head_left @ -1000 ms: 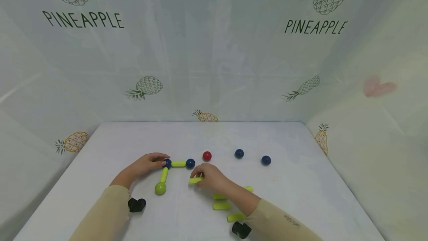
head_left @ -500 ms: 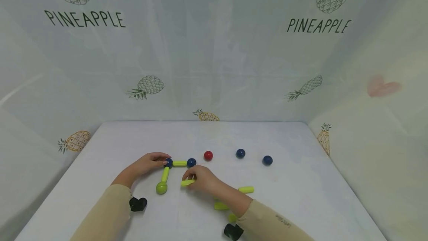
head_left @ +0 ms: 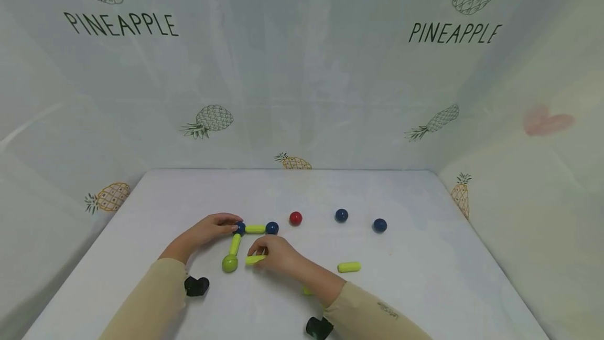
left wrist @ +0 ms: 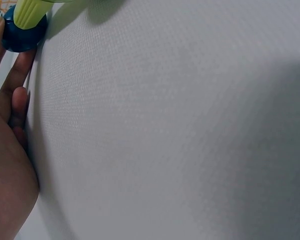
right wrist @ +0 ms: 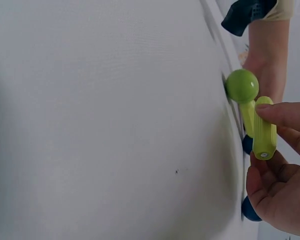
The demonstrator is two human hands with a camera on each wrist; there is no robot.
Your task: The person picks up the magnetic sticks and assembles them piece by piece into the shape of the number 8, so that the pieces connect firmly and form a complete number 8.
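My left hand (head_left: 209, 229) pinches a dark blue ball (head_left: 240, 228) at the corner of a joined piece. From that ball one yellow-green rod (head_left: 255, 229) runs right to a second blue ball (head_left: 271, 228). Another rod (head_left: 235, 244) comes toward me and ends in a green ball (head_left: 229, 263). In the left wrist view, finger and thumb lie against the corner blue ball (left wrist: 24, 37). My right hand (head_left: 278, 257) pinches a loose yellow-green rod (right wrist: 264, 131) between thumb and fingers. That rod's left end is a little to the right of the green ball, apart from it.
Behind the joined piece lie a red ball (head_left: 295, 218) and, farther right, two blue balls (head_left: 342, 215). A loose rod (head_left: 349, 267) lies right of my right forearm. Another rod (head_left: 308, 291) is mostly hidden under that forearm. Black wrist devices (head_left: 196, 286) sit on both wrists.
My right hand has moved left with the rod, bringing it close to the green ball. The left hand still holds the corner blue ball. The right forearm now covers more of the loose rods.
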